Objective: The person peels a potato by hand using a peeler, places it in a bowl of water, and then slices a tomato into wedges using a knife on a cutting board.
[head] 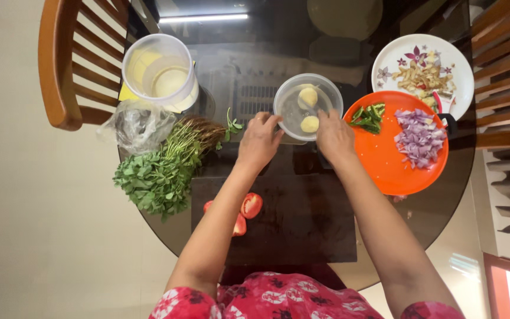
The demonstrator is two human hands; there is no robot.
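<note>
Your left hand (259,142) and right hand (334,136) grip opposite rims of the clear bowl (308,106), which holds two peeled potatoes (309,110) and lies at 12 o'clock between both hands, equally near each.

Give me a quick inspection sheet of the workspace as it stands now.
Surface: round dark glass table carrying a dark rectangular cutting board.
Job's things: clear round plastic bowl of water with two pale peeled potatoes.
Clutter: red tomato pieces, leafy green bunch, orange plate with chopped purple onion, white floral plate of peels, clear tub.
Grippers: left hand and right hand touch the bowl's rim.
Cables: nothing seen.
Surroundings: wooden chairs.
</note>
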